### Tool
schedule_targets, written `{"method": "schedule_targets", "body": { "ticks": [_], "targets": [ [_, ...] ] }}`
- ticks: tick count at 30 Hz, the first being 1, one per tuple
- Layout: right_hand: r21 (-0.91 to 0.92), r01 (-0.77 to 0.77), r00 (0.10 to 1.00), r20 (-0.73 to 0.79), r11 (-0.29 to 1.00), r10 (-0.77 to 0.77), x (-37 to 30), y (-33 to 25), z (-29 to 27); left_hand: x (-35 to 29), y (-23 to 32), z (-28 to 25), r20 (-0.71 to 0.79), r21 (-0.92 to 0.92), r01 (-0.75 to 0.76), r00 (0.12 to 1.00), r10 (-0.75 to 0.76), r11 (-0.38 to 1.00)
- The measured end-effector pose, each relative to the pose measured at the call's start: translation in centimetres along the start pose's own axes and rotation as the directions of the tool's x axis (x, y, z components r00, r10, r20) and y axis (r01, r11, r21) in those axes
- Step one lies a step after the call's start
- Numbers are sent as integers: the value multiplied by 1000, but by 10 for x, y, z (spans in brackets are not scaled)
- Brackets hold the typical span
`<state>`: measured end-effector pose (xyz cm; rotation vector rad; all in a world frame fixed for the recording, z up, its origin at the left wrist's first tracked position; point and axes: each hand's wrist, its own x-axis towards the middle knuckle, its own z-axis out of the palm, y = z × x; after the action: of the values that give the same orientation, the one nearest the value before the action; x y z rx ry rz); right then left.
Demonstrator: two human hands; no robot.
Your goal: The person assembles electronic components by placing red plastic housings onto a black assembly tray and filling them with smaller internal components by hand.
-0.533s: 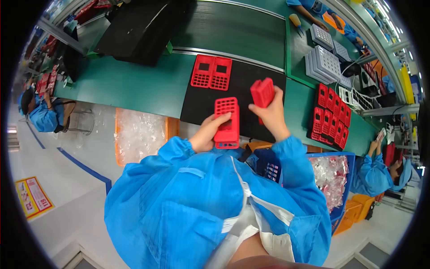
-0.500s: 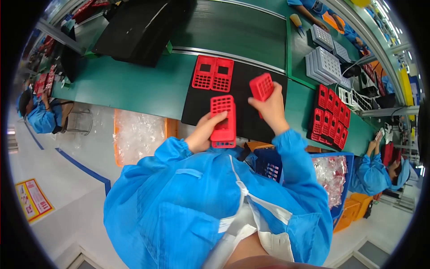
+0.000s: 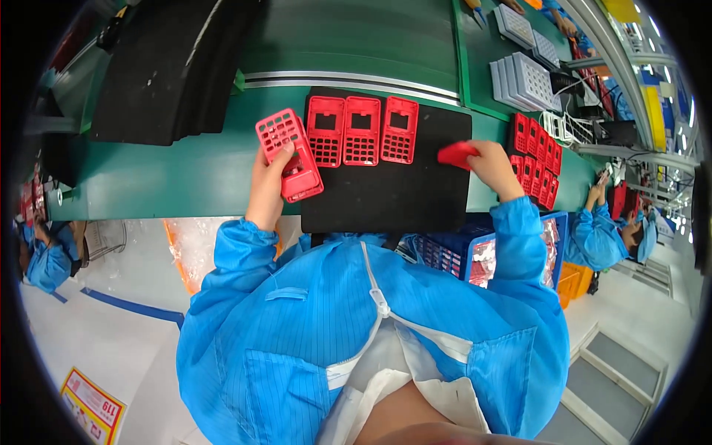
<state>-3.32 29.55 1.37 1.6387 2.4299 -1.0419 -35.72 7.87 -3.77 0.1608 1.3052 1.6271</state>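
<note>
- Our left fingers (image 3: pixel 282 159) closed around stacked red casings (image 3: pixel 302 175).
- Our right fingers (image 3: pixel 483 156) pinch a blurred red part (image 3: pixel 455 154).
- Between both, we see three red casings (image 3: pixel 361 147) on black mat (image 3: pixel 386 196).

Bright, cool light is falling evenly over the blue smock (image 3: pixel 326 319) and the pale floor (image 3: pixel 126 274), while small white lights (image 3: pixel 691 111) are glowing near the upper right rim. The green worktop (image 3: pixel 185 178) is catching a soft sheen, and the black sheets (image 3: pixel 163 67) at upper left are lying in dimmer light. 3 red casings (image 3: pixel 362 132) are showing crisply, but another casing (image 3: pixel 456 154) in the right hand (image 3: pixel 489 167) is looking softly blurred. Fisheye distortion is bending the metal frame (image 3: pixel 634 74) at right, and black is swallowing the corners.
</note>
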Motion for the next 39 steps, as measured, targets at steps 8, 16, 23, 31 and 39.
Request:
{"method": "schedule_targets", "body": {
  "ticks": [8,16,23,31,39],
  "targets": [
    [-334,364,839,-286,869,-462,-6,-19,24,16,-21,13,-16,78,-24,1000,26,997],
    [-106,531,825,-161,840,-542,-22,-24,70,11,-17,19,16,161,-14,1000,12,987],
    [879,197,935,-36,433,-352,-70,-55,87,-50,-30,77,275,-50,201,944,-180,978],
    [881,-368,919,297,-296,-258,-88,-45,99,-61,-42,129,730,344,-864,492,474,367],
    [637,180,775,-561,750,290,-6,48,54,-68,-27,117,813,129,-782,436,386,610]
  ]
}}
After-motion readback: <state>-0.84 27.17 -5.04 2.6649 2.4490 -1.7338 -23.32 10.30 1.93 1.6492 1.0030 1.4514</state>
